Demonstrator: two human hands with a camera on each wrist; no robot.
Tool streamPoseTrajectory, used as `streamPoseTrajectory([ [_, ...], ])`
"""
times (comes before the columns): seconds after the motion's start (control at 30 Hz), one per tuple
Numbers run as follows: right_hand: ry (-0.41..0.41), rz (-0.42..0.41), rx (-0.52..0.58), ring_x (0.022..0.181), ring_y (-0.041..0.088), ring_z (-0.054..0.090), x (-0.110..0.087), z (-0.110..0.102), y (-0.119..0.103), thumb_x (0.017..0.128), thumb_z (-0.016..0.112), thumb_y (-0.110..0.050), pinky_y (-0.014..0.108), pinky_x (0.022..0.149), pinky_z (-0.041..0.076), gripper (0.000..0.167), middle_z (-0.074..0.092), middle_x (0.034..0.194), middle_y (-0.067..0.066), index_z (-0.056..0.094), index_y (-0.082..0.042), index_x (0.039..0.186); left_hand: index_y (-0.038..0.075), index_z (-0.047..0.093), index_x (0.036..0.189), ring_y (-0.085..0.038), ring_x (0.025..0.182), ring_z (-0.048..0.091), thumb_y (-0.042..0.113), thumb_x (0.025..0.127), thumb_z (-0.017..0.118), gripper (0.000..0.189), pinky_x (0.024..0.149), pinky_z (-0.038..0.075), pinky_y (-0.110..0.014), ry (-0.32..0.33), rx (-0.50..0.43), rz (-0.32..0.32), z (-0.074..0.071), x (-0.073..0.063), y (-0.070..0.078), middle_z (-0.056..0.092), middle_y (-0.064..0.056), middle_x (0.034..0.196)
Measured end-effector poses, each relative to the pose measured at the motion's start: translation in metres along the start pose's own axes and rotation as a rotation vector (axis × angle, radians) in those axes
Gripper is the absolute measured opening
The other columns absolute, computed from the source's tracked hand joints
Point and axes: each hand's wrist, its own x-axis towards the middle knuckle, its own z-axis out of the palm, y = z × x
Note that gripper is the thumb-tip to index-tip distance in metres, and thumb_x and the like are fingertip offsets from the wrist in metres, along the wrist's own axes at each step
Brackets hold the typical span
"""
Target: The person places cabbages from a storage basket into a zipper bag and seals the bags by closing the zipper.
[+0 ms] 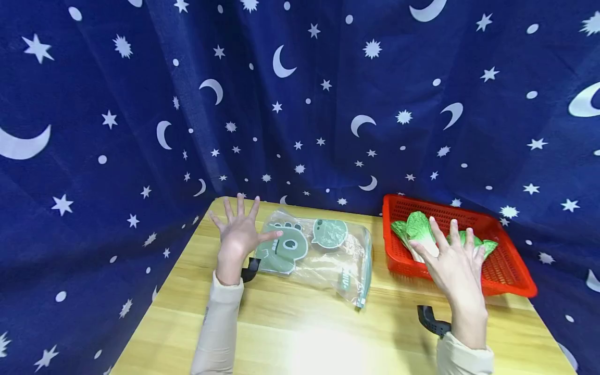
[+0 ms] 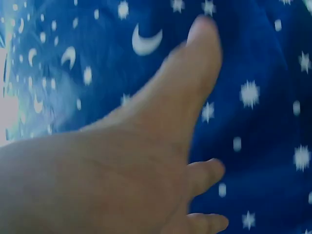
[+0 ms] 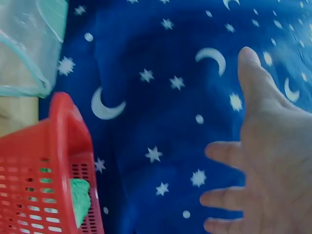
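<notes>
The left hand [image 1: 238, 237] spread its fingers wide near the left end of a clear zip bag [image 1: 323, 263] that lay on the surface [image 1: 187, 323], while the right hand [image 1: 455, 273], its fingers splayed, showed near a red basket [image 1: 511, 285] that held leafy green-and-white vegetables [image 1: 420, 229] to the bag's right.

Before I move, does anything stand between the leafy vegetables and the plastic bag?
Yes: the left wall of the red basket does, with the leafy vegetables inside and the plastic bag outside. Past that wall, only a strip of table shows before the bag.
</notes>
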Motion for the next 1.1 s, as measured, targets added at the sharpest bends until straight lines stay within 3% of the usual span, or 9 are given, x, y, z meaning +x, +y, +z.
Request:
streamPoseTrajectory([
  [0.1, 0.04, -0.065, 0.055, 0.142, 0.053, 0.012, -0.002, 0.004, -0.007, 0.091, 0.052, -0.06, 0.074, 0.108, 0.007, 0.076, 0.02, 0.156, 0.027, 0.025, -0.028, 0.153, 0.024, 0.012, 0.156, -0.046, 0.146, -0.003, 0.076, 0.079, 0.053, 0.101, 0.111, 0.0, -0.072, 0.061, 0.002, 0.048, 0.008, 0.004, 0.02, 0.004, -0.022, 0.16],
  [0.2, 0.087, -0.131, 0.102, 0.13, 0.048, 0.039, -0.005, 0.014, -0.014, 0.088, 0.061, -0.055, 0.069, 0.098, 0.031, 0.068, 0.044, 0.145, 0.022, 0.045, -0.02, 0.144, 0.015, 0.031, 0.151, -0.045, 0.143, 0.024, 0.071, 0.082, 0.053, 0.092, 0.114, 0.021, -0.064, 0.155, 0.023, 0.132, 0.021, 0.006, 0.045, 0.03, -0.025, 0.153],
  [0.27, 0.101, -0.182, 0.122, 0.112, 0.041, 0.056, -0.008, 0.021, -0.017, 0.088, 0.064, -0.05, 0.062, 0.087, 0.043, 0.056, 0.059, 0.13, 0.017, 0.059, -0.015, 0.131, 0.007, 0.051, 0.136, -0.041, 0.127, 0.049, 0.066, 0.082, 0.058, 0.081, 0.105, 0.041, -0.055, 0.236, 0.018, 0.213, 0.033, 0.007, 0.063, 0.052, -0.024, 0.135],
  [0.33, 0.069, -0.225, 0.137, 0.092, 0.029, 0.065, -0.013, 0.031, -0.02, 0.09, 0.062, -0.048, 0.051, 0.076, 0.051, 0.042, 0.07, 0.111, 0.007, 0.067, -0.015, 0.117, 0.003, 0.062, 0.118, -0.034, 0.106, 0.061, 0.059, 0.082, 0.063, 0.067, 0.09, 0.052, -0.045, 0.3, -0.007, 0.292, 0.048, 0.008, 0.082, 0.064, -0.019, 0.113],
  [0.47, -0.106, -0.265, 0.224, 0.065, 0.008, 0.057, -0.021, 0.052, -0.025, 0.094, 0.061, -0.039, 0.028, 0.058, 0.048, 0.024, 0.068, 0.079, -0.006, 0.07, -0.017, 0.096, 0.005, 0.063, 0.097, -0.025, 0.084, 0.065, 0.041, 0.084, 0.073, 0.039, 0.07, 0.056, -0.034, 0.347, -0.108, 0.403, 0.081, 0.015, 0.124, 0.065, -0.01, 0.091],
  [0.6, -0.31, -0.24, 0.286, 0.054, 0.003, 0.049, -0.026, 0.076, -0.022, 0.094, 0.062, -0.025, 0.021, 0.052, 0.042, 0.017, 0.059, 0.064, -0.005, 0.067, -0.011, 0.085, 0.007, 0.062, 0.094, -0.02, 0.078, 0.067, 0.028, 0.085, 0.074, 0.026, 0.065, 0.056, -0.028, 0.332, -0.157, 0.455, 0.117, 0.021, 0.164, 0.066, -0.005, 0.086],
  [0.77, -0.444, -0.228, 0.29, 0.049, 0.002, 0.044, -0.033, 0.103, -0.008, 0.093, 0.06, -0.014, 0.02, 0.048, 0.039, 0.016, 0.054, 0.058, -0.005, 0.062, -0.009, 0.077, 0.008, 0.062, 0.104, -0.017, 0.074, 0.066, 0.042, 0.081, 0.075, 0.043, 0.063, 0.053, -0.026, 0.301, -0.102, 0.458, 0.157, 0.022, 0.202, 0.069, -0.003, 0.084],
  [0.9, -0.482, -0.229, 0.291, 0.053, 0.001, 0.041, -0.037, 0.12, 0.0, 0.092, 0.06, -0.013, 0.02, 0.051, 0.036, 0.016, 0.049, 0.061, -0.008, 0.06, -0.011, 0.076, 0.009, 0.057, 0.11, -0.019, 0.077, 0.065, 0.042, 0.075, 0.08, 0.052, 0.066, 0.052, -0.028, 0.245, -0.069, 0.411, 0.175, 0.018, 0.214, 0.069, -0.004, 0.087],
  [1.1, -0.488, -0.175, 0.318, 0.05, 0.002, 0.043, -0.041, 0.121, 0.001, 0.093, 0.058, -0.013, 0.02, 0.049, 0.036, 0.015, 0.05, 0.057, -0.008, 0.06, -0.011, 0.077, 0.009, 0.053, 0.101, -0.021, 0.072, 0.067, 0.021, 0.071, 0.082, 0.043, 0.061, 0.053, -0.03, 0.253, -0.151, 0.419, 0.185, 0.02, 0.207, 0.068, -0.005, 0.081],
])
